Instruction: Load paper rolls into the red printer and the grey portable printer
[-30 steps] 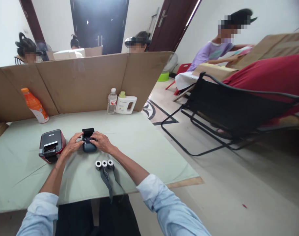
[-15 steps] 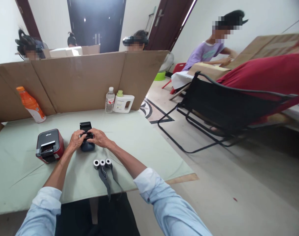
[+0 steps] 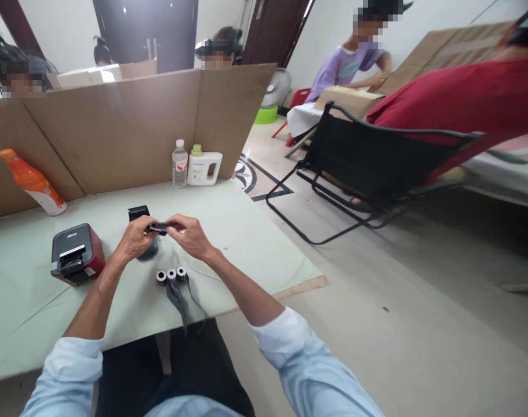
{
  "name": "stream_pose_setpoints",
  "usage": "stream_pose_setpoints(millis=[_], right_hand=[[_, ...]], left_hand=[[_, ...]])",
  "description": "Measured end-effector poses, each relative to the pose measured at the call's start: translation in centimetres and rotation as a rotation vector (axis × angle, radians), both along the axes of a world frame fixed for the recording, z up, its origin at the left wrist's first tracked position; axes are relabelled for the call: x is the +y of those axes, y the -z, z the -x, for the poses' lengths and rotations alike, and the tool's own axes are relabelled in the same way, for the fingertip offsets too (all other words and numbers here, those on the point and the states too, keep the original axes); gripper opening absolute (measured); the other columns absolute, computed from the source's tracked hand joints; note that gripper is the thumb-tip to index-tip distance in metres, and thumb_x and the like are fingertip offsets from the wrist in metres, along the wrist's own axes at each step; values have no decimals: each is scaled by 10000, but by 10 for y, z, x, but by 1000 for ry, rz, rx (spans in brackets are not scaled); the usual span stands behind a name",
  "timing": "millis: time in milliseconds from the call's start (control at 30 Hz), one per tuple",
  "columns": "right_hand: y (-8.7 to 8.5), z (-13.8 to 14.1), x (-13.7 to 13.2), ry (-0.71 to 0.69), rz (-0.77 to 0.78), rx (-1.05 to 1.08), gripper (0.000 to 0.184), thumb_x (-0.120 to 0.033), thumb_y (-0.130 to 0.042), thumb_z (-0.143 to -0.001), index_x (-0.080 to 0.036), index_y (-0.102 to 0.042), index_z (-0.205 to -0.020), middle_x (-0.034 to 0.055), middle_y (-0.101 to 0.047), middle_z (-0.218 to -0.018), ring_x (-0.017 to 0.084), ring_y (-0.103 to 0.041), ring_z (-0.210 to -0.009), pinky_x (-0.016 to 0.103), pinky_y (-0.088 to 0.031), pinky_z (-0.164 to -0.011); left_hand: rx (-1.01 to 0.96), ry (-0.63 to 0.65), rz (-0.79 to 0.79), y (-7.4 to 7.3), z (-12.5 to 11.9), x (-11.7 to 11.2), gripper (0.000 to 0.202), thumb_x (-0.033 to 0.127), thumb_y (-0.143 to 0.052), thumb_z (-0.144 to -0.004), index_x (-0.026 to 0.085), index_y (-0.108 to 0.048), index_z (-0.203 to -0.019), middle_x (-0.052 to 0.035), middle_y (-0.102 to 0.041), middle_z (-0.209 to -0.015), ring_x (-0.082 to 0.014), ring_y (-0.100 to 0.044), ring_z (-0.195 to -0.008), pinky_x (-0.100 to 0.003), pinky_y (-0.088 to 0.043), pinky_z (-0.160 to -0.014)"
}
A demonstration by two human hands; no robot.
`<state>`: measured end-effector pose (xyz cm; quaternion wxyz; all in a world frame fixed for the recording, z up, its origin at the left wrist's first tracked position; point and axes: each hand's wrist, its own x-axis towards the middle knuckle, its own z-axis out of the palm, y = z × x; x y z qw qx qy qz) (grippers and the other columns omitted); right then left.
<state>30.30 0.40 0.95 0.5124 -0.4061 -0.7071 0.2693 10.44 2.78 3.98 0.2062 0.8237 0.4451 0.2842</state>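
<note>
My left hand (image 3: 135, 237) and my right hand (image 3: 190, 236) pinch a small flat black part (image 3: 159, 227) between them, one at each end. Its exact kind is too small to make out. Just below and behind my left hand lies a dark handheld device (image 3: 149, 251), shaped like a card payment terminal; my fingers cover its middle. Nearer the table's front edge stand three small paper rolls (image 3: 171, 274) side by side, with dark strips trailing from them. Left of my left hand sits a red and black label printer (image 3: 76, 253).
A cardboard screen (image 3: 133, 124) rises along the back of the pale green table (image 3: 241, 231). Before it stand an orange bottle (image 3: 33, 184), a water bottle (image 3: 179, 165) and a white jug (image 3: 206, 168). To the right is a black folding chair (image 3: 377, 159); several people sit around.
Both hands have lifted the black part off the device and shifted right of it. The camera view has turned slightly, so the table's things appear further left and higher.
</note>
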Motion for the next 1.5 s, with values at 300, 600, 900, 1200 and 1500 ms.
stream_pose_setpoints(millis=[300,600,900,1200,1500], right_hand=[[53,-72,-108,186,213,-126,152,-256,-579,-887,-210,-711,-829,27,-736,-791,191,-665,-741,316,-523,-751],[76,-53,-137,150,300,-239,104,-217,-618,-838,-225,-708,-890,50,-736,-871,225,-676,-819,340,-517,-781],[67,-56,-140,-9,426,-108,492,-381,-697,-879,-218,-634,-1339,77,-713,-1129,205,-648,-911,363,-534,-853],[67,-45,-136,-14,498,25,494,-395,-672,-892,-200,-623,-1344,78,-679,-1116,184,-646,-872,333,-548,-773],[64,-40,-139,-40,569,63,478,-399,-675,-881,-199,-621,-1311,75,-698,-1063,185,-665,-850,332,-555,-770]], left_hand=[[293,446,3,31,-78,-47,350,46,-532,-763,231,-766,-946,-74,-707,-987,-219,-658,-920,-315,-505,-828],[549,473,-13,38,-78,-65,253,72,-569,-760,233,-757,-816,-104,-693,-905,-250,-622,-902,-343,-499,-793],[295,342,128,11,-31,-57,454,227,-553,-902,214,-661,-1343,-104,-688,-1347,-259,-629,-1210,-402,-473,-1085],[223,116,258,32,24,-88,528,226,-707,-741,211,-679,-1268,-95,-724,-1263,-275,-689,-1076,-399,-543,-958],[246,57,228,40,30,-100,329,121,-585,-750,217,-725,-1031,-63,-751,-1012,-249,-690,-943,-352,-536,-872]])
